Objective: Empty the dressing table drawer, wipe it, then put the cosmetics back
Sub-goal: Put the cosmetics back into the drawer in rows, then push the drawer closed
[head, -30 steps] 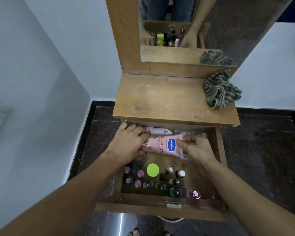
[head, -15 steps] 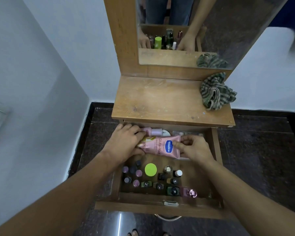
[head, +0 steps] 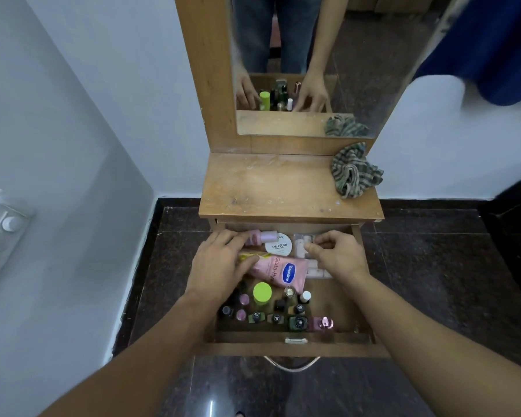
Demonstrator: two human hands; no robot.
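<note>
The drawer [head: 295, 346] stands pulled out, full of cosmetics. The left hand [head: 220, 263] lies flat, fingers spread, on the cap end of the pink Vaseline tube [head: 280, 270] at the drawer's 11 o'clock. The right hand [head: 337, 257], at 1 o'clock, pinches a clear case of pale items [head: 303, 248]. A striped cloth [head: 354, 171] sits on the surface [head: 271, 188] at 2 o'clock.

Drawer [head: 292, 348] is open under the tabletop [head: 271, 188]; cloth [head: 355, 170] on the tabletop's right, mirror [head: 328, 64] behind. Tube [head: 280, 270] lies at the drawer's back, small bottles [head: 271, 311] in front.
</note>
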